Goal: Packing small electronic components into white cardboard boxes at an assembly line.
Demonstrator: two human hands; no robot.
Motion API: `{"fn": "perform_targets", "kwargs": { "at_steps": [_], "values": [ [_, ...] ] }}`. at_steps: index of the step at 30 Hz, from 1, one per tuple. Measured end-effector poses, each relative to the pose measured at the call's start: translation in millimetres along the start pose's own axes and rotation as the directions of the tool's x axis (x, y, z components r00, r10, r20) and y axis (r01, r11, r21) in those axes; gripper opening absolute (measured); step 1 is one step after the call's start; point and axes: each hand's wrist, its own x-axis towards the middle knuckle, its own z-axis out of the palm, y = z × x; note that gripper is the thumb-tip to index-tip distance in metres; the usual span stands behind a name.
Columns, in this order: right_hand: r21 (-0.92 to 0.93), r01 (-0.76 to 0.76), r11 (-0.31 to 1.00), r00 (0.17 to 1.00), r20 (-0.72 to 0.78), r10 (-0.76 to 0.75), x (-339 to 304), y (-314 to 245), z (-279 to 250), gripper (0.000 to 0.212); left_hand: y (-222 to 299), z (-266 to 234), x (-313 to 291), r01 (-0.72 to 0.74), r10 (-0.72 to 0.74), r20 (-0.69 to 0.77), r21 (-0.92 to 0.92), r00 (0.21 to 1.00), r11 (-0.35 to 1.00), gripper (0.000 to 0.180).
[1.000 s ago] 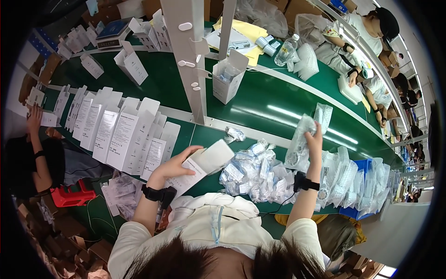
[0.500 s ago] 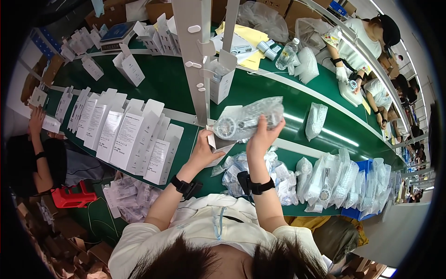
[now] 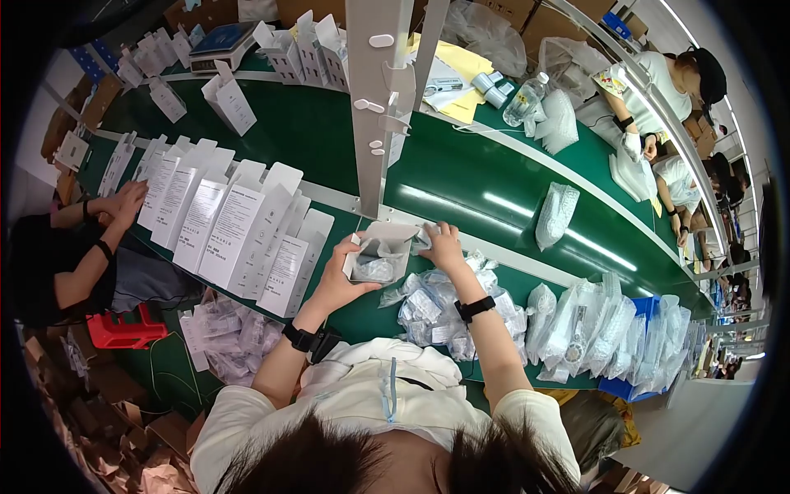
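An open white box [image 3: 401, 262] is tilted in front of me, its mouth facing up toward me. My left hand [image 3: 339, 276] is wrapped round its left side, thumb along the near edge. Inside lies a clear bubble-wrapped item [image 3: 377, 268], partly hidden by the box walls. At the box's right edge my right hand [image 3: 445, 248] has bent fingers closed on a small greyish piece too unclear to name. Just below that hand is a pile of small clear plastic packets [image 3: 428, 309].
Upright white boxes [image 3: 228, 226] stand in a row at left, near a co-worker's hands [image 3: 123, 202]. Bubble-wrapped items [image 3: 580, 325] line up at right by a blue bin [image 3: 629, 384]. One bubble-wrapped pouch [image 3: 557, 216] lies beyond. A metal post [image 3: 372, 107] rises ahead.
The bubble-wrapped item has gone from my right hand into the box. My right hand has moved to the box's right edge. The co-worker's hands at left have come to the box row.
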Motion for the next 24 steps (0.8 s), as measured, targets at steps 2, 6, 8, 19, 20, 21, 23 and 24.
{"fn": "perform_targets", "kwargs": {
  "at_steps": [2, 6, 8, 19, 20, 21, 23, 24],
  "values": [
    [-0.208, 0.045, 0.977, 0.987, 0.162, -0.011, -3, 6, 17, 0.037, 1, 0, 2, 0.011, -0.011, -0.019, 0.003, 1.0, 1.0, 0.079],
    [-0.001, 0.122, 0.993, 0.991, -0.047, -0.122, -7, 46, 14, 0.039, 30, 15, 35, -0.032, 0.034, -0.026, 0.087, 0.999, 0.996, 0.073],
    [0.303, -0.12, 0.946, 0.991, -0.018, 0.131, -4, 7, -25, 0.034, 35, 11, 36, -0.027, 0.038, -0.073, 0.157, 0.997, 0.987, 0.069],
    [0.382, 0.404, 0.831, 0.914, -0.14, -0.38, -22, -93, -144, 0.015, 55, 6, 63, 0.203, -0.177, -0.137, 0.212, 0.975, 0.956, 0.01],
    [0.383, 0.406, 0.83, 0.913, -0.142, -0.382, -20, -99, -138, 0.015, 54, 4, 65, 0.203, -0.176, -0.138, 0.215, 0.975, 0.955, 0.01],
    [0.262, 0.539, 0.801, 0.834, -0.028, -0.552, -16, -101, -131, 0.018, 52, 4, 67, 0.216, -0.187, -0.145, 0.212, 0.972, 0.953, 0.01],
    [0.15, 0.665, 0.731, 0.725, 0.106, -0.681, -10, -103, -115, 0.021, 48, 5, 70, 0.24, -0.21, -0.158, 0.207, 0.965, 0.948, 0.011],
    [0.104, 0.707, 0.7, 0.688, 0.126, -0.714, -8, -102, -103, 0.029, 46, 5, 70, 0.237, -0.208, -0.152, 0.208, 0.966, 0.949, 0.011]
  ]
}}
